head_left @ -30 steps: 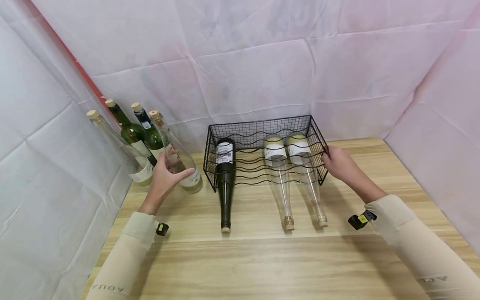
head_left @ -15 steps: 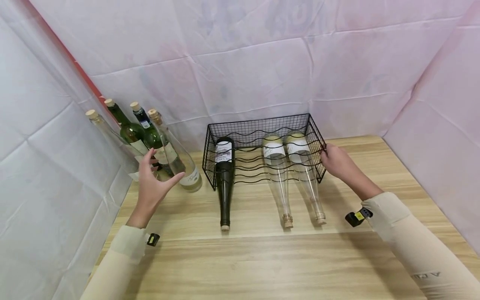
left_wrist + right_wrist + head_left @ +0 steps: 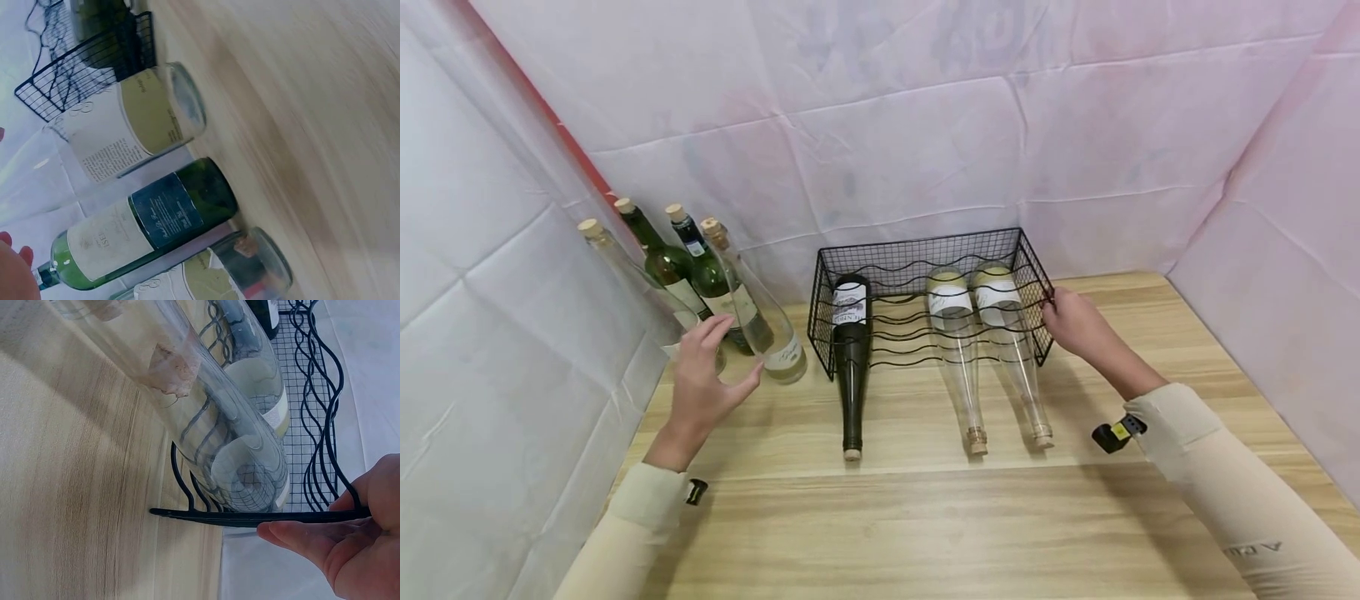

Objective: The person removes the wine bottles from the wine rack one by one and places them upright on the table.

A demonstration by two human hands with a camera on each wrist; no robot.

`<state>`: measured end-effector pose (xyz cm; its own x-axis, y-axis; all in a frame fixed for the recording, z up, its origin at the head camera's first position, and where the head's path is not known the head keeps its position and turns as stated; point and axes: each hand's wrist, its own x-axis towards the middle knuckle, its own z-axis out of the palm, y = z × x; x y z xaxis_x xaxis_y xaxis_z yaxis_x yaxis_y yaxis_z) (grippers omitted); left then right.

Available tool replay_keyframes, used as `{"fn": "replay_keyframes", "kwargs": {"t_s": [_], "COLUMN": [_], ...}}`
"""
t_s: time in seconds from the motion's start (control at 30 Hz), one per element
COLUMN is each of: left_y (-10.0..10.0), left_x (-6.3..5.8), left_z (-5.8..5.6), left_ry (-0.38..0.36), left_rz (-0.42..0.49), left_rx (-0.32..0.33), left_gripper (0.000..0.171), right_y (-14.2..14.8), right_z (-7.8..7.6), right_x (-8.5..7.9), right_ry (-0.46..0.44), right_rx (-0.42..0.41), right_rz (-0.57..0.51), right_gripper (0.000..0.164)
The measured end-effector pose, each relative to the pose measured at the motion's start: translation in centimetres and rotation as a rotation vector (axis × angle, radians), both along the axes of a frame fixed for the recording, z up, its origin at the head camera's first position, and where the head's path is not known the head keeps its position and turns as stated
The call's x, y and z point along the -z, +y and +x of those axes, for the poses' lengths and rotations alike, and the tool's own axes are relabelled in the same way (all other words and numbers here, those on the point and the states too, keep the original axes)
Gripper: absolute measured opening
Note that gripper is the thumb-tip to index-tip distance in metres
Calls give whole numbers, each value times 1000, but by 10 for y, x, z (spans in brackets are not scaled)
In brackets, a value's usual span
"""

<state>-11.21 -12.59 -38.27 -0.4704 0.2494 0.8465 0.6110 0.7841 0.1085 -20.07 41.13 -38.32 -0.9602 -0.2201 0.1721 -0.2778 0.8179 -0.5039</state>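
Left hand point(image 3: 703, 385) spread; clear-glass corked bottle point(image 3: 766, 320) seen just to its right, contact cannot be told. Bottle could be toppled against green-glass bottle point(image 3: 707, 277) beyond hand if clipped. Black wire rack point(image 3: 917, 260), end pinched by right hand point(image 3: 1075, 325), could be tilted if tugged.

Makeshift recording booth point(image 3: 497, 358), by the look. Creased cloth point(image 3: 895, 158) hung left, rear and right, boxing the spot in; pale ground, faint pink and grey-blue print, fold lines plain to see. Red strip point(image 3: 583, 160) at left rear corner. Wood-grain surface point(image 3: 880, 533) runs back to the cloth. Small black camera point(image 3: 1108, 438) at each cuff point(image 3: 1176, 425). Home or workplace beyond: cannot tell.
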Motion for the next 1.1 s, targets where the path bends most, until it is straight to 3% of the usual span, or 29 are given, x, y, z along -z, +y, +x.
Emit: {"fn": "replay_keyframes", "kwargs": {"t_s": [0.37, 0.63, 0.9, 1.1], "left_y": [14, 39, 59, 74], "left_x": [16, 25, 41, 51], "left_z": [-6, -9, -14, -20], "left_ry": [122, 185, 177, 181], "left_rz": [-290, -517, -691, -805], "left_rx": [171, 310, 362, 365], "left_gripper": [72, 38, 35, 44], "right_y": [3, 0, 0, 1], "right_z": [2, 0, -1, -1], "right_x": [0, 2, 3, 3], "right_ry": [-19, 15, 7, -3], "right_rx": [2, 1, 5, 5], "right_rz": [14, 5, 5, 1], "right_gripper": [21, 20, 21, 20]}}
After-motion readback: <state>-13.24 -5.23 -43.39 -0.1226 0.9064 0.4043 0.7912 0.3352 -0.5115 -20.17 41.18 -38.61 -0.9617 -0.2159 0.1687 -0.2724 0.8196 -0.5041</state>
